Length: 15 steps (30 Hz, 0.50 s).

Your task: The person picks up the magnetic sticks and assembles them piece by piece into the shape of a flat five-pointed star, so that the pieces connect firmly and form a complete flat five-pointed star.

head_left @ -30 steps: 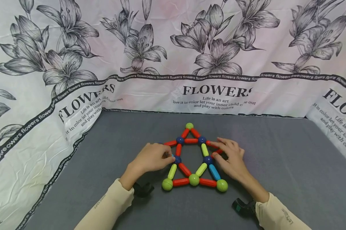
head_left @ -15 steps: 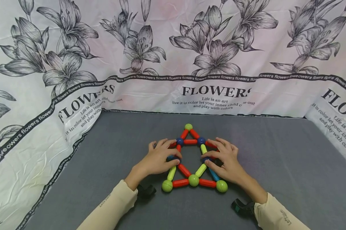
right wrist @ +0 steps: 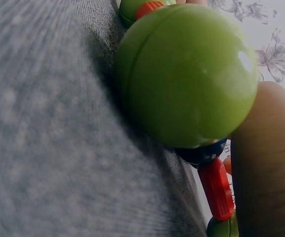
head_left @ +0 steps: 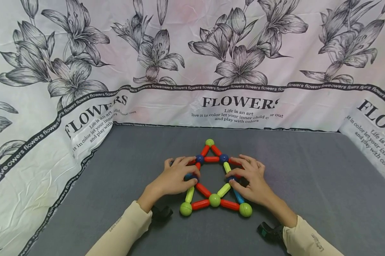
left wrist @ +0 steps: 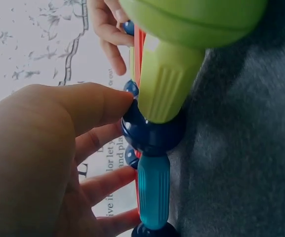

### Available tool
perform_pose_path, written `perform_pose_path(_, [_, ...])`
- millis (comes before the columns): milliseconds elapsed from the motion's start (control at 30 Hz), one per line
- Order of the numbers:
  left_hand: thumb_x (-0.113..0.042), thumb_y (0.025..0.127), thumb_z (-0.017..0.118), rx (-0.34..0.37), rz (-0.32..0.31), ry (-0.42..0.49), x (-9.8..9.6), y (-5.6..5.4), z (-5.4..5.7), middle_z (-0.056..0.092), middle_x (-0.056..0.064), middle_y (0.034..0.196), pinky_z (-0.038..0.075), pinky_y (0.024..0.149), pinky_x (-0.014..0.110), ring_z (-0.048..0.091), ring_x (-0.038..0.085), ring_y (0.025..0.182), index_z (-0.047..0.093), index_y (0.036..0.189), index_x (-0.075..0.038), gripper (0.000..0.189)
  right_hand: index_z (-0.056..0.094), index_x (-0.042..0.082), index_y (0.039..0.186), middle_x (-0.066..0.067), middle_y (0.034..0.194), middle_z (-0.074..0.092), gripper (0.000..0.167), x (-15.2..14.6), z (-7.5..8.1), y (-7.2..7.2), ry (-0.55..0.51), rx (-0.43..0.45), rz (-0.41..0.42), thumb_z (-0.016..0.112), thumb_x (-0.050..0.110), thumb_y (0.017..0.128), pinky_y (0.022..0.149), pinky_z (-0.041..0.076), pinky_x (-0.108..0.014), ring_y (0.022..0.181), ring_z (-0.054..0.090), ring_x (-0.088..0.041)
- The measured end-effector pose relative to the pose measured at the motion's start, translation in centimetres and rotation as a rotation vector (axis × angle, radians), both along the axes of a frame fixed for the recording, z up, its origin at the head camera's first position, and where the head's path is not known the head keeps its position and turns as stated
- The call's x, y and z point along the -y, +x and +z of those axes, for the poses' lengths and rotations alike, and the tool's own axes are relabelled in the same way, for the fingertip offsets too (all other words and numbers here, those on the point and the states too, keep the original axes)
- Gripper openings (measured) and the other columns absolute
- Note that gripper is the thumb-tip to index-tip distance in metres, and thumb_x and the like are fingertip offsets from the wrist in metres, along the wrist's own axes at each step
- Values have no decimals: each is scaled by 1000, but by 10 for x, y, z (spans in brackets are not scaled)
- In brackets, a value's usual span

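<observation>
On the grey cloth lies a flat figure of magnetic sticks and balls, with a green ball (head_left: 214, 200) at bottom centre and a red stick (head_left: 211, 159) near the top. My left hand (head_left: 174, 177) holds the figure's left side. Its thumb and index finger pinch a blue ball (left wrist: 154, 131) between a yellow-green stick (left wrist: 167, 81) and a blue stick (left wrist: 153, 190); the other fingers spread along that side. Opposite, my right hand (head_left: 252, 177) has thumb and index finger around another blue ball (head_left: 233, 179). Its palm covers the figure's right corner.
The grey cloth (head_left: 141, 227) surrounds the figure on all sides. Behind it hangs a white flower-print cloth (head_left: 167, 106). Dark wrist devices (head_left: 270, 231) sit under both forearms.
My left hand has shifted from the ball's side to spread over the left part. My right hand moved inward onto the right blue ball. The figure has shifted slightly, and its right blue ball sits farther right.
</observation>
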<state>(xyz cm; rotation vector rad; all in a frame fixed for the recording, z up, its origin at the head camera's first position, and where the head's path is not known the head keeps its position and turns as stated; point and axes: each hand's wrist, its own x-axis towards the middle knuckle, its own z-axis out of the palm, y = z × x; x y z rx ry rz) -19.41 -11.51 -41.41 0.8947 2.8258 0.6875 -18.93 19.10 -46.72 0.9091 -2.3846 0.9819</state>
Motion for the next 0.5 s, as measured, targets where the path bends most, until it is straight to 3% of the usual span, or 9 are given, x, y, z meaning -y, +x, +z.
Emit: perform_pose_path(500, [-37,102,60,35,-38,-10,2,0,-2,31,7,166,7,113,73,25,39,152,67,109,-35,10,77,26,98,-21,140,59,20,0,-2,1,11,-20,30,77,13,83,101,7,-69,135,34,-52])
